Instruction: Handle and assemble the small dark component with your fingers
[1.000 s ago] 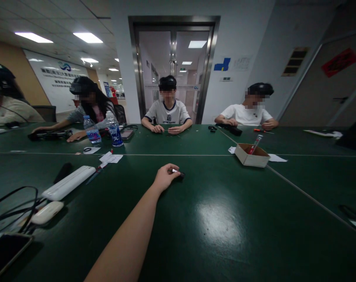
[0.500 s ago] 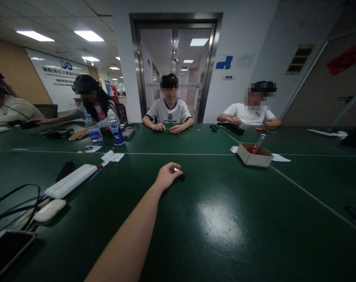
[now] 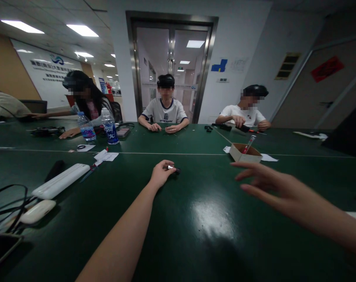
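My left hand (image 3: 162, 173) is closed on a small black object with a shiny metal part (image 3: 174, 169), low over the green table (image 3: 178, 219). Its exact kind is too small to make out. On the right, my right hand (image 3: 264, 182) hangs above the table with its fingers apart and nothing in them. Just beyond that hand stands an open cardboard box (image 3: 245, 156), with a red-and-clear stick-like tool (image 3: 249, 145) leaning up out of it.
White papers lie by the box and beside a thin blue tool on the left. A white power strip (image 3: 62, 181), a white case (image 3: 38, 211), cables and a dark phone (image 3: 3, 250) lie at the left. Two bottles (image 3: 110, 129) stand farther back. Several people sit across the table.
My right hand has come into view from the right with its fingers spread. The view has turned slightly to the right. My left hand keeps its hold on the small black object.
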The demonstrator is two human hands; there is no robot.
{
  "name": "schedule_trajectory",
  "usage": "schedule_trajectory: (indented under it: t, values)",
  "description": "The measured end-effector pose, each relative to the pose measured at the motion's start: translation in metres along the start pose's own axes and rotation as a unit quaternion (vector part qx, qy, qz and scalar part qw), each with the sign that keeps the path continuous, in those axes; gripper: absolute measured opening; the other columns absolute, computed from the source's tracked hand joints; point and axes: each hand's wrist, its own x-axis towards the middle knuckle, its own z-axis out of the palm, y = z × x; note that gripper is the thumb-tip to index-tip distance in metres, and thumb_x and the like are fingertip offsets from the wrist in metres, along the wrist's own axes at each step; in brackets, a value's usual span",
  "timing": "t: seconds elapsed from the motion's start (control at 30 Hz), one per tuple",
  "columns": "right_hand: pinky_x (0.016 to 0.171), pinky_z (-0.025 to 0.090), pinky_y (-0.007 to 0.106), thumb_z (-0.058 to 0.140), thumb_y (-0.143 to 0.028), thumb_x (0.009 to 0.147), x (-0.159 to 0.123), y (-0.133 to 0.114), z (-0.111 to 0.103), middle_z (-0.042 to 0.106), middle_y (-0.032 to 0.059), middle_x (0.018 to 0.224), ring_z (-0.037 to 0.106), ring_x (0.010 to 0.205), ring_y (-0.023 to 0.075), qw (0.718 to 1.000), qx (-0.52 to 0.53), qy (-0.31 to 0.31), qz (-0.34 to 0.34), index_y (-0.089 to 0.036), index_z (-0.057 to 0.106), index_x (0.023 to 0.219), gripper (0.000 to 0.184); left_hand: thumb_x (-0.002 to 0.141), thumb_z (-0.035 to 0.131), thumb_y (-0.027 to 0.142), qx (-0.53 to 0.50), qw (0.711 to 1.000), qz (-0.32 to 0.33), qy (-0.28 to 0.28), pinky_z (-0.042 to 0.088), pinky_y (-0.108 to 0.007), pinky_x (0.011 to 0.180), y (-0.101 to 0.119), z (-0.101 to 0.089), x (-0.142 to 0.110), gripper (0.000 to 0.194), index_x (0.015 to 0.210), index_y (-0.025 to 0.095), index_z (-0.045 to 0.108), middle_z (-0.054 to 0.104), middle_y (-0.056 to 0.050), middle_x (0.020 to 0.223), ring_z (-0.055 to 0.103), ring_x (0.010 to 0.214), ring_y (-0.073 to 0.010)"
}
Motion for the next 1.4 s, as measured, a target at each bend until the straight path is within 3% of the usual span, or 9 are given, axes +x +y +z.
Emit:
schedule_trajectory:
  t: [0.07, 0.13, 0.27, 0.4, 0.6, 0.73, 0.97, 1.1, 1.4]
  values:
    - [0.047, 0.053, 0.027, 0.076, -0.034, 0.077, 0.04, 0.008, 0.041, 0.066, 0.0088, 0.085, 0.063, 0.06, 0.0179, 0.986, 0.054, -0.139, 0.075, -0.028, 0.063, 0.114, 0.039, 0.069, 0.075, 0.02, -0.013, 1.0, 0.005, 0.022, 0.05, -0.037, 0.087, 0.002, -0.001, 0.001, 0.024, 0.091, 0.015, 0.067, 0.068, -0.009, 0.093, 0.064, 0.089, -0.0194]
    - [0.043, 0.051, 0.026, 0.076, -0.037, 0.076, 0.078, 0.026, 0.092, 0.065, 0.0057, 0.081, 0.062, 0.053, 0.0165, 0.96, 0.141, -0.195, 0.141, -0.024, 0.058, 0.118, 0.047, 0.067, 0.077, 0.023, -0.036, 0.998, 0.015, 0.049, 0.05, -0.036, 0.087, 0.004, -0.001, 0.003, 0.027, 0.09, 0.015, 0.066, 0.067, -0.009, 0.094, 0.063, 0.091, -0.0198]
    - [0.038, 0.048, 0.023, 0.077, -0.043, 0.073, 0.124, 0.066, 0.182, 0.064, 0.001, 0.076, 0.061, 0.045, 0.0139, 0.917, 0.282, -0.201, 0.196, -0.021, 0.048, 0.122, 0.061, 0.063, 0.08, 0.034, -0.114, 0.99, 0.022, 0.08, 0.053, -0.035, 0.083, 0.001, -0.002, 0.007, 0.036, 0.087, 0.013, 0.062, 0.065, -0.007, 0.087, 0.063, 0.088, -0.0188]
    - [0.036, 0.044, 0.019, 0.074, -0.047, 0.074, 0.131, 0.085, 0.224, 0.06, -0.0036, 0.064, 0.057, 0.042, 0.0109, 0.91, 0.369, -0.139, 0.132, -0.019, 0.051, 0.103, 0.046, 0.063, 0.079, 0.043, -0.144, 0.987, -0.006, 0.077, 0.054, -0.03, 0.075, -0.004, -0.002, 0.012, 0.041, 0.084, 0.013, 0.059, 0.063, -0.003, 0.079, 0.064, 0.073, -0.0146]
    - [0.037, 0.037, 0.016, 0.075, -0.047, 0.068, 0.124, 0.098, 0.227, 0.055, -0.0065, 0.058, 0.049, 0.039, 0.0073, 0.894, 0.421, -0.075, 0.134, -0.019, 0.055, 0.095, 0.044, 0.079, 0.062, 0.051, 0.052, 0.994, -0.066, 0.071, 0.041, -0.022, 0.047, -0.005, 0.008, 0.022, 0.035, 0.076, 0.017, 0.056, 0.056, 0.002, 0.053, 0.054, 0.045, -0.012]
    - [0.047, 0.047, 0.02, 0.082, -0.036, 0.063, 0.122, 0.096, 0.221, 0.061, -0.0028, 0.065, 0.059, 0.052, 0.0104, 0.862, 0.478, -0.088, 0.147, -0.019, 0.059, 0.095, 0.044, 0.088, 0.048, 0.052, 0.129, 0.986, -0.035, 0.099, 0.037, -0.022, 0.047, -0.009, 0.009, 0.024, 0.036, 0.075, 0.019, 0.056, 0.053, 0.003, 0.052, 0.051, 0.046, -0.0118]
    - [0.059, 0.055, 0.024, 0.072, -0.022, 0.076, 0.121, 0.091, 0.214, 0.066, 0.0014, 0.069, 0.064, 0.058, 0.0125, 0.825, 0.526, -0.072, 0.194, -0.018, 0.061, 0.095, 0.021, 0.084, 0.058, 0.035, -0.029, 0.996, -0.049, 0.061, 0.047, -0.02, 0.053, -0.005, 0.005, 0.02, 0.019, 0.087, 0.016, 0.059, 0.062, -0.003, 0.077, 0.06, 0.065, -0.0122]
    - [0.059, 0.056, 0.024, 0.068, -0.018, 0.08, 0.122, 0.093, 0.213, 0.067, 0.0023, 0.069, 0.065, 0.057, 0.0129, 0.818, 0.533, -0.05, 0.21, -0.019, 0.059, 0.097, 0.02, 0.075, 0.07, 0.034, -0.073, 0.996, -0.029, 0.04, 0.052, -0.024, 0.064, 0.001, 0.002, 0.017, 0.028, 0.092, 0.014, 0.06, 0.066, -0.007, 0.089, 0.065, 0.079, -0.0165]
    - [0.062, 0.057, 0.024, 0.07, -0.023, 0.081, 0.122, 0.098, 0.218, 0.069, 0.0038, 0.073, 0.066, 0.059, 0.0126, 0.844, 0.5, -0.076, 0.178, -0.018, 0.058, 0.098, 0.021, 0.068, 0.072, 0.047, -0.028, 0.998, 0.019, 0.053, 0.047, -0.025, 0.061, -0.003, -0.006, 0.018, 0.037, 0.082, 0.013, 0.066, 0.067, -0.005, 0.073, 0.059, 0.064, -0.0138]
